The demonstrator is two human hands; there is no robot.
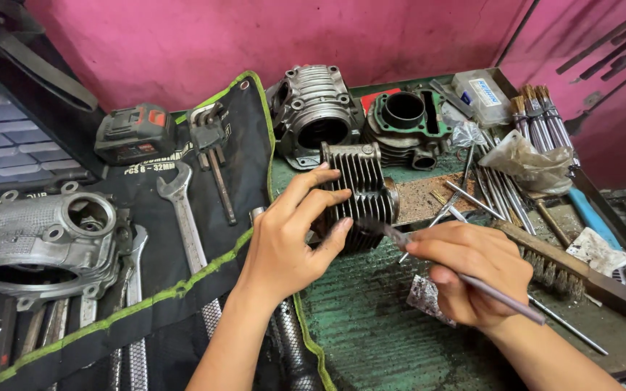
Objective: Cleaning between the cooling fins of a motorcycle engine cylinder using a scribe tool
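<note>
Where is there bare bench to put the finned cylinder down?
The green bench top is bare just below the right hand, between the tool roll's green edge and the wire brush. Behind the finned cylinder in the left hand, two engine parts and loose brushes crowd it.

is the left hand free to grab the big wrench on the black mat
Probably not yet: the left hand is gripping the finned cylinder. The wrench lies uncovered just beside it.
</note>
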